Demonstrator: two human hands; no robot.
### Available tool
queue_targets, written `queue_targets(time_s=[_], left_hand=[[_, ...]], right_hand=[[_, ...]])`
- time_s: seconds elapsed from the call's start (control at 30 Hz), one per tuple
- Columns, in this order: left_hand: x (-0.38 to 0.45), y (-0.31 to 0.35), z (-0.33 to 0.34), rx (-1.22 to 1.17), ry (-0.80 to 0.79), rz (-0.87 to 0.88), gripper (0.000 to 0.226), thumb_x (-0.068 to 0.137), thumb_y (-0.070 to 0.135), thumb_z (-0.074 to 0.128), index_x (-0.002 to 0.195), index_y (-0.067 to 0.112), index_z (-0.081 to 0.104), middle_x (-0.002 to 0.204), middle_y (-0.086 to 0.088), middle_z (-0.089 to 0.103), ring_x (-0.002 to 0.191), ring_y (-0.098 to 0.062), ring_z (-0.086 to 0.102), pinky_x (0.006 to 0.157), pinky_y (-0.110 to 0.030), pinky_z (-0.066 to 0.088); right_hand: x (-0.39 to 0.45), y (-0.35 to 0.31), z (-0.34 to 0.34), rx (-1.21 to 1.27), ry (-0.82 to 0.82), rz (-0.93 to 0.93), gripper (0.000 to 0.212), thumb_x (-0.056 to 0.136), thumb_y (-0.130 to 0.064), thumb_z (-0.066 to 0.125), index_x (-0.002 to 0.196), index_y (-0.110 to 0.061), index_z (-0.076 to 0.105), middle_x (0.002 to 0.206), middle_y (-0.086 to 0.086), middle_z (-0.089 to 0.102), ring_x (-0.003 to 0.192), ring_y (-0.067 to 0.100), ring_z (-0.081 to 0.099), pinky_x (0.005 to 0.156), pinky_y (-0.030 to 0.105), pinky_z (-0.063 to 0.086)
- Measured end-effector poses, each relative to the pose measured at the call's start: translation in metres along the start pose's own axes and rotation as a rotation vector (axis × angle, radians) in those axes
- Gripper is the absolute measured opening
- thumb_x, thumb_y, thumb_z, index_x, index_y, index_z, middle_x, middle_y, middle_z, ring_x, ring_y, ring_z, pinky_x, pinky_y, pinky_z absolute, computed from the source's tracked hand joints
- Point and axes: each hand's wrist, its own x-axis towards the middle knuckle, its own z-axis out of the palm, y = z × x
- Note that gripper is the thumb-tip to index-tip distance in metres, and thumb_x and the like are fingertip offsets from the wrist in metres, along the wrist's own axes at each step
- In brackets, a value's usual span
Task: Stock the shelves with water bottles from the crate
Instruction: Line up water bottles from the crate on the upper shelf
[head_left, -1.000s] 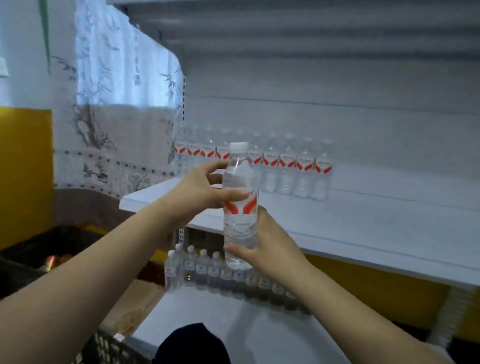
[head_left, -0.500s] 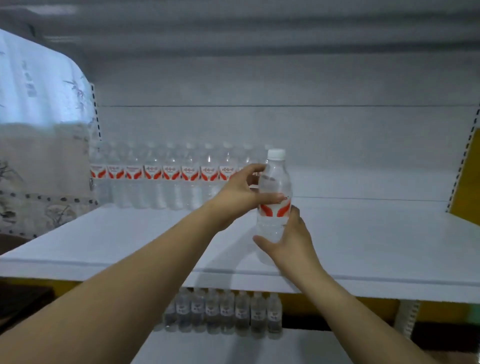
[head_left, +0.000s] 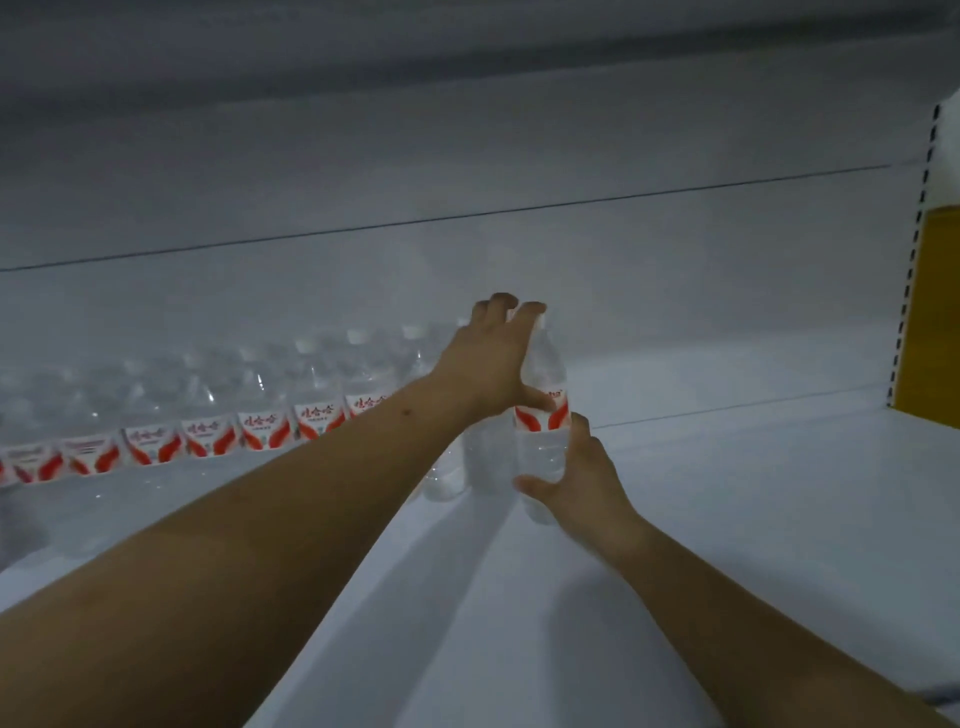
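A clear water bottle (head_left: 543, 447) with a red and white label stands upright on the white shelf (head_left: 727, 545), at the right end of a row of like bottles (head_left: 208, 421) along the back wall. My left hand (head_left: 488, 371) grips its upper part, thumb across the label and fingers over the neck and cap. My right hand (head_left: 576, 483) holds its lower part from the right, thumb at the base. The crate is out of view.
The shelf's back panel (head_left: 675, 291) rises behind the row. A slotted upright (head_left: 914, 244) and a yellow side panel (head_left: 940, 312) bound the shelf at the right. White shelf surface stretches right of the held bottle.
Both hands have carried the bottle forward and deeper onto the shelf, up to the right end of the row. The view has moved in closer, and the lower shelf has left the frame.
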Motion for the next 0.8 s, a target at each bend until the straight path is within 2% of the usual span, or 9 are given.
queue_targets(time_s=[0.13,0.23,0.37,0.57,0.7,0.8], left_hand=[[0.026,-0.009,0.013,0.269,0.031,0.087,0.106,0.07,0.06,0.077,0.15,0.012,0.026,0.149,-0.008,0.036,0.135,-0.026,0.039,0.113,-0.038,0.028],[0.039,-0.021,0.021,0.372,0.054,0.075,0.106,0.068,0.065,0.075,0.148,0.011,0.028,0.147,-0.008,0.04,0.134,-0.027,0.04,0.116,-0.041,0.024],[0.048,-0.036,0.035,0.39,0.097,0.068,0.108,0.069,0.065,0.073,0.151,0.015,0.023,0.151,-0.005,0.035,0.138,-0.027,0.033,0.116,-0.043,0.022],[0.049,-0.045,0.045,0.382,0.155,0.073,0.108,0.068,0.066,0.073,0.15,0.018,0.023,0.147,-0.006,0.032,0.131,-0.028,0.035,0.109,-0.04,0.028],[0.047,-0.042,0.043,0.412,0.11,0.058,0.118,0.069,0.063,0.075,0.155,0.015,0.01,0.152,-0.006,0.028,0.137,-0.029,0.032,0.113,-0.04,0.023],[0.037,-0.038,0.026,0.344,0.016,0.009,0.124,0.072,0.063,0.073,0.156,0.016,-0.006,0.161,-0.009,0.013,0.148,-0.032,0.012,0.121,-0.043,0.01]], right_hand=[[0.025,0.002,0.008,-0.112,0.036,0.071,0.091,0.071,-0.045,0.083,0.14,-0.022,0.028,0.125,0.011,0.044,0.115,0.031,0.053,0.1,0.045,0.048],[0.043,0.002,0.011,-0.155,0.003,0.06,0.088,0.071,-0.04,0.084,0.137,-0.015,0.032,0.124,0.013,0.045,0.113,0.032,0.056,0.095,0.039,0.05],[0.06,0.002,0.023,-0.164,0.017,0.043,0.078,0.073,-0.036,0.084,0.131,-0.008,0.04,0.123,0.012,0.048,0.11,0.028,0.058,0.088,0.031,0.047],[0.073,0.01,0.026,-0.229,-0.009,0.028,0.078,0.073,-0.038,0.083,0.129,-0.004,0.041,0.121,0.012,0.047,0.106,0.026,0.057,0.08,0.024,0.038],[0.069,0.008,0.027,-0.223,-0.048,0.075,0.081,0.073,-0.037,0.083,0.131,-0.004,0.038,0.125,0.013,0.047,0.11,0.026,0.056,0.082,0.026,0.041],[0.058,0.004,0.02,-0.234,-0.082,0.124,0.094,0.072,-0.041,0.083,0.14,-0.003,0.03,0.132,0.016,0.046,0.118,0.03,0.053,0.091,0.034,0.046]])
